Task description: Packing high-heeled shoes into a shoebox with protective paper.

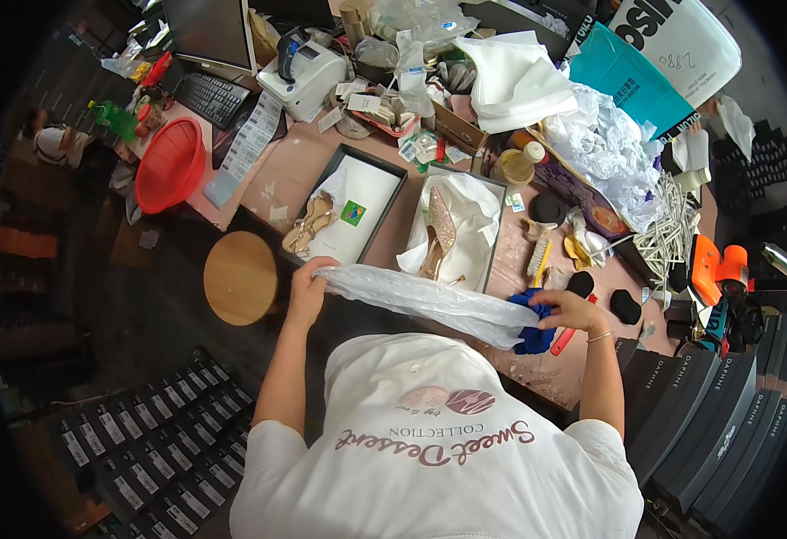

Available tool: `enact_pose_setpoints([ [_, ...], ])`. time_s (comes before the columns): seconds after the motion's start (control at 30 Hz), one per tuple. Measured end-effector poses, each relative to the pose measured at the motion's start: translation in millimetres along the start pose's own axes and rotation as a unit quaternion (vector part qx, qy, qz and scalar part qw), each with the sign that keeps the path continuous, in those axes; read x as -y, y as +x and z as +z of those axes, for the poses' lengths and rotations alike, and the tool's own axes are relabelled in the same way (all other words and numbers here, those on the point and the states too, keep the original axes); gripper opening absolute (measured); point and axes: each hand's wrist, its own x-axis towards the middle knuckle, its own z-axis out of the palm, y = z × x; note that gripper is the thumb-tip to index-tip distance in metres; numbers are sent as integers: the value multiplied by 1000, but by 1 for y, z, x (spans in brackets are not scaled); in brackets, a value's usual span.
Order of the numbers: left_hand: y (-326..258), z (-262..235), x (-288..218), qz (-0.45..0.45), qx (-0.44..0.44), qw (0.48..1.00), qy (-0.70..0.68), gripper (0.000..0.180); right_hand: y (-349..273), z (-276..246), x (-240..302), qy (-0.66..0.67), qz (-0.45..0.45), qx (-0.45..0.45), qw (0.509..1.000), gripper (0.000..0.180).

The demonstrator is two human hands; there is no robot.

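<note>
A translucent white plastic bag (429, 301) is stretched in a long strip between my two hands, above the table's front edge. My left hand (311, 286) is closed on its left end. At the other end, the bent fingers of my right hand (571, 312) grip the plastic, over a crumpled blue cloth (532, 340). Beyond the bag, an open box (392, 184) holds a strappy beige sandal (311, 225) partly in white paper. Another open box (499, 202) to its right contains a glittery heeled shoe (439, 229) on white tissue paper.
A red handle (562, 341), a yellow brush (539, 259) and dark round pads (625, 306) lie near my right hand. Thin plastic bags (605, 148) are heaped at the back right. Stacked dark shoeboxes (681, 404) stand at right; a round stool (240, 278) is at left.
</note>
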Motion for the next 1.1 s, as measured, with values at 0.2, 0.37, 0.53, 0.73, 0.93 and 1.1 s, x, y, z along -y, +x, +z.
enact_pose_setpoints([
  [0.2,13,11,-28,101,58,993,8,42,69,36,98,13,-241,-3,970,55],
  [0.37,19,20,-56,123,-2,976,-177,39,133,94,115,110,-219,83,966,37],
  [0.53,-2,53,-59,-10,156,809,-566,83,129,104,121,189,-235,-75,950,33],
  [0.73,7,104,-30,-39,-35,935,-350,39,119,105,120,288,-229,-78,927,28],
  [0.93,4,101,-30,2,-109,945,-308,24,122,99,118,272,-227,-140,925,24],
  [1.1,2,86,-37,-27,-97,922,-373,26,115,96,128,178,-247,-123,944,25],
])
